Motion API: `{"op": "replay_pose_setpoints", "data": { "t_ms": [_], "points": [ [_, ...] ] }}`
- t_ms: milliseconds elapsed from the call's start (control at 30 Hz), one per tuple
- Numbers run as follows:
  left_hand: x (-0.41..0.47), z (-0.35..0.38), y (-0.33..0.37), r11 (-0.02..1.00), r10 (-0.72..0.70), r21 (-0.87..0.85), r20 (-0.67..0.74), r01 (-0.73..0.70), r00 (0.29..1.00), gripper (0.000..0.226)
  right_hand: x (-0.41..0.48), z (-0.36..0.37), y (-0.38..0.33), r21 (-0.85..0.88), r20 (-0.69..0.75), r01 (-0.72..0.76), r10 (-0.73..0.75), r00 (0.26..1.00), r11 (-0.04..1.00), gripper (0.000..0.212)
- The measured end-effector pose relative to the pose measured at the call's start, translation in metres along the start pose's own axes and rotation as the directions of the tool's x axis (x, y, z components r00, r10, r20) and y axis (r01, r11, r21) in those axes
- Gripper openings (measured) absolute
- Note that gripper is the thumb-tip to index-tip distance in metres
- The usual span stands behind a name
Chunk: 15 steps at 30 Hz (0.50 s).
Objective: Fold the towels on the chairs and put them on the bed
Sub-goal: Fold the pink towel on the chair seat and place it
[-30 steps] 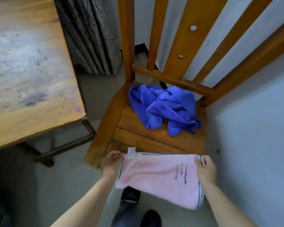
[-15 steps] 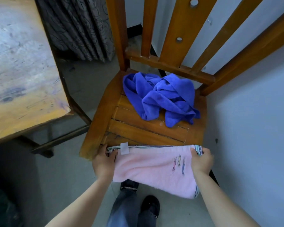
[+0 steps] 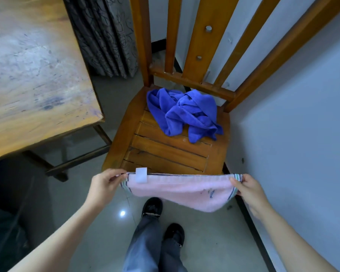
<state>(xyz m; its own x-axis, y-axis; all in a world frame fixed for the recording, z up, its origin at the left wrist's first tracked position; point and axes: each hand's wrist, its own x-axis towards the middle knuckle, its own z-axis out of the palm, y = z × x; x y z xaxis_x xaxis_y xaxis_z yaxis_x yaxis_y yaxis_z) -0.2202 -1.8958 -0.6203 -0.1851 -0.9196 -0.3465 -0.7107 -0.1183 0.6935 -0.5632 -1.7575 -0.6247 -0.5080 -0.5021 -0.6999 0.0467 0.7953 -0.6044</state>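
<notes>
Just in front of the chair (image 3: 166, 154), the left hand (image 3: 104, 185) and right hand (image 3: 247, 190) each pinch a top corner of the pink towel (image 3: 179, 190). Keeping that grip taut and level should fold it squarely; the blue towel (image 3: 185, 112) waits crumpled on the seat.

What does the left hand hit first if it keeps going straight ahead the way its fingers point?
Probably the front edge of the chair seat: the left hand, pinching the pink towel, points toward it. Depth is unclear.
</notes>
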Motion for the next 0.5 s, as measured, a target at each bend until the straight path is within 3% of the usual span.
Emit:
{"op": "replay_pose_setpoints", "data": {
  "t_ms": [167, 267, 333, 400, 500],
  "points": [
    [-0.040, -0.078, 0.052, 0.962, 0.273, -0.047, 0.130, -0.270, 0.953, 0.020, -0.072, -0.058, -0.044, 0.024, 0.118, 0.158, -0.160, 0.980, 0.987, 0.017],
    [-0.056, -0.116, 0.078, 0.846, 0.434, 0.194, 0.289, -0.496, 0.853, 0.019, -0.111, -0.087, -0.075, -0.078, 0.297, 0.240, -0.207, 0.932, 0.968, 0.033],
    [-0.051, -0.125, 0.085, 0.746, 0.487, 0.301, 0.363, -0.594, 0.794, 0.012, -0.118, -0.091, -0.090, -0.200, 0.339, 0.306, -0.227, 0.913, 0.931, 0.029],
    [-0.063, -0.142, 0.108, 0.669, 0.547, 0.363, 0.351, -0.649, 0.760, 0.010, -0.144, -0.100, -0.113, -0.220, 0.253, 0.382, -0.326, 0.911, 0.897, 0.026],
    [-0.062, -0.155, 0.133, 0.698, 0.538, 0.412, 0.238, -0.585, 0.809, 0.015, -0.160, -0.104, -0.136, -0.175, 0.111, 0.448, -0.435, 0.894, 0.877, 0.028]
  ]
}}
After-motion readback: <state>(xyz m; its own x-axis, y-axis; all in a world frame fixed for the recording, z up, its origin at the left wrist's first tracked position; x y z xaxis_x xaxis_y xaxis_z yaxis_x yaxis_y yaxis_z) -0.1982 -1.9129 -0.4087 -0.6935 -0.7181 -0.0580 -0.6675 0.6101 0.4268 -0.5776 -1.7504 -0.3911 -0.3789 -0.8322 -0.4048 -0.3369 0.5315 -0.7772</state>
